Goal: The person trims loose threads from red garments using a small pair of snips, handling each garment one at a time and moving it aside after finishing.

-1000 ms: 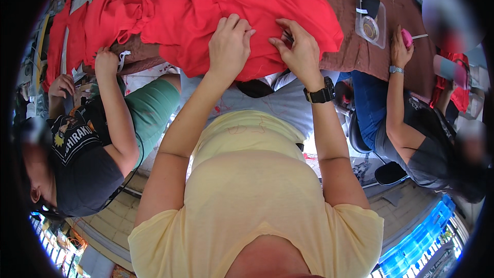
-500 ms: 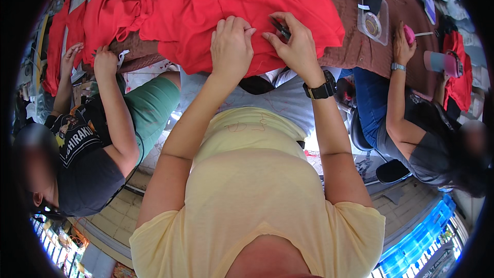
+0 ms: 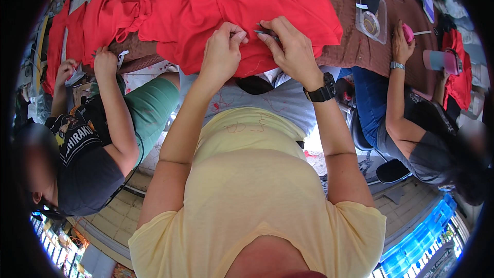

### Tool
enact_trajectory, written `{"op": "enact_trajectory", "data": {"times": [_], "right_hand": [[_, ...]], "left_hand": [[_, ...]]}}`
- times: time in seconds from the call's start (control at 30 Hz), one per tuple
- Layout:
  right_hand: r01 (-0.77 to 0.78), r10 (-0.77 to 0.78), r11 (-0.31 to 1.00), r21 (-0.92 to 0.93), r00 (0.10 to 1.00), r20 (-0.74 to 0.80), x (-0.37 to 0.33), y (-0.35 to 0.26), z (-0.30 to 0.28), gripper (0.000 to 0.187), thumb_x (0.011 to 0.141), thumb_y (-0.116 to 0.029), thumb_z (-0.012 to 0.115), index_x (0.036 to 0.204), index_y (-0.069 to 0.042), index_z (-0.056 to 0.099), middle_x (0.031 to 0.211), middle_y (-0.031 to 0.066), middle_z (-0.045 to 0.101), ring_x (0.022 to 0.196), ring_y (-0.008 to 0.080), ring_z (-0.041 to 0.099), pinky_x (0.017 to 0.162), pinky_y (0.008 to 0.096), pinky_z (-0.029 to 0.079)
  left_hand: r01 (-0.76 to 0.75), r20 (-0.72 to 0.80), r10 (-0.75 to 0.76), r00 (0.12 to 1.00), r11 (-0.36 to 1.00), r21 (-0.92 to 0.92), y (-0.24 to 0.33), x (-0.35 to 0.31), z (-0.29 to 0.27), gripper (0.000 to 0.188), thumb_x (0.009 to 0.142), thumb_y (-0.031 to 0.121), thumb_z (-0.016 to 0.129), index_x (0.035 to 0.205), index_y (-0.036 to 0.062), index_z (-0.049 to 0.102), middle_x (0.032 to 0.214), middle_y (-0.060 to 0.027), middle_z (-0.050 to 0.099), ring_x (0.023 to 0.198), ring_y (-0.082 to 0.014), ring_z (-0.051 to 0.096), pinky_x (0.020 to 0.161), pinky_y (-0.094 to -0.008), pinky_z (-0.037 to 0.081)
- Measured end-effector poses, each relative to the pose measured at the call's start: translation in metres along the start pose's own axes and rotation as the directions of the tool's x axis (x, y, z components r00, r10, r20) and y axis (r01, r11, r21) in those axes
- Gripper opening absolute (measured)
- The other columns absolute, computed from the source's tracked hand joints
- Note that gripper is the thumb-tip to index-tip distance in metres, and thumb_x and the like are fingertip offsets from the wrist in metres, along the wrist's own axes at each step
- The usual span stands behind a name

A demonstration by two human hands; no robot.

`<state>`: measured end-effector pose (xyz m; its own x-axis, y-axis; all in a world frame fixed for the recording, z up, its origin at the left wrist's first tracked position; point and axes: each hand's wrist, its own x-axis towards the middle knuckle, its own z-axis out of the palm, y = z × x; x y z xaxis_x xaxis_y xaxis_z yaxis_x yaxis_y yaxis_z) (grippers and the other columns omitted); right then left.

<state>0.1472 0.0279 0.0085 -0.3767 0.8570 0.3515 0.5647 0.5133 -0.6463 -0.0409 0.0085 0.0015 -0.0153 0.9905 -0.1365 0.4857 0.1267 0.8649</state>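
Observation:
Red cloth is spread in loose folds over the table's front edge and hangs toward my lap. Above it, my left hand is closed in a pinch, thumb against fingers; what it pinches is too small to make out. My right hand grips small thread snips, whose slim metal blades point left toward my left hand. The blades look parted, and a gap lies between their tips and my left fingers. Loose red threads cling to my yellow shirt.
A brown quilted cover lies on the table. To the right, a clear plastic box holds a tape roll, near a pink-and-grey tumbler. Co-workers sit close on both sides; the left one handles red cloth, the right one holds a pink object.
My left hand has moved slightly left and toward me. My right hand has turned so the snips' blades show, pointing left. The left co-worker's far hand has lowered.

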Motion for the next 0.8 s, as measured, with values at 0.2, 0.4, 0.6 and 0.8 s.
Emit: {"op": "enact_trajectory", "data": {"times": [0.2, 0.4, 0.6, 0.8], "right_hand": [[0.157, -0.164, 0.975, -0.157, 0.986, -0.034, -0.001, 0.007, 0.008, 0.012, 0.088, -0.015, 0.07, 0.098, -0.009, 0.068, 0.084, 0.0086, 0.06, 0.072, 0.0294, 0.064, 0.061, 0.0401, 0.052], [0.19, -0.204, 0.966, -0.176, 0.977, -0.064, 0.0, 0.007, 0.013, 0.013, 0.085, -0.014, 0.072, 0.098, -0.011, 0.07, 0.082, 0.0067, 0.06, 0.069, 0.0276, 0.063, 0.059, 0.0381, 0.051], [0.201, -0.216, 0.957, -0.209, 0.975, -0.052, 0.001, 0.009, 0.01, 0.015, 0.083, -0.013, 0.072, 0.097, -0.012, 0.069, 0.082, 0.0058, 0.06, 0.068, 0.0273, 0.063, 0.059, 0.038, 0.051], [0.211, -0.224, 0.962, -0.175, 0.973, -0.062, 0.002, 0.007, 0.013, 0.012, 0.084, -0.013, 0.071, 0.096, -0.012, 0.068, 0.082, 0.0058, 0.06, 0.069, 0.0276, 0.063, 0.059, 0.0383, 0.051]], "left_hand": [[-0.108, -0.059, 0.108, 0.992, 0.994, 0.004, -0.011, -0.001, 0.007, 0.013, 0.101, 0.008, 0.057, 0.101, -0.0034, 0.063, 0.095, -0.0141, 0.073, 0.091, -0.0193, 0.068, 0.085, -0.0319, 0.051], [-0.085, -0.045, 0.082, 0.996, 0.994, -0.075, -0.016, 0.001, 0.01, 0.014, 0.101, 0.008, 0.057, 0.101, -0.0051, 0.064, 0.096, -0.0125, 0.073, 0.091, -0.0151, 0.066, 0.085, -0.029, 0.05], [-0.084, -0.046, 0.079, 0.996, 0.989, -0.119, -0.018, 0.002, 0.011, 0.017, 0.102, 0.009, 0.057, 0.1, -0.0053, 0.065, 0.094, -0.0109, 0.073, 0.091, -0.0138, 0.065, 0.086, -0.0279, 0.049], [-0.027, -0.028, 0.024, 0.999, 0.991, -0.135, -0.013, 0.002, 0.008, 0.017, 0.101, 0.011, 0.059, 0.1, -0.0046, 0.065, 0.089, -0.0083, 0.07, 0.086, -0.0108, 0.061, 0.082, -0.026, 0.048]]}}
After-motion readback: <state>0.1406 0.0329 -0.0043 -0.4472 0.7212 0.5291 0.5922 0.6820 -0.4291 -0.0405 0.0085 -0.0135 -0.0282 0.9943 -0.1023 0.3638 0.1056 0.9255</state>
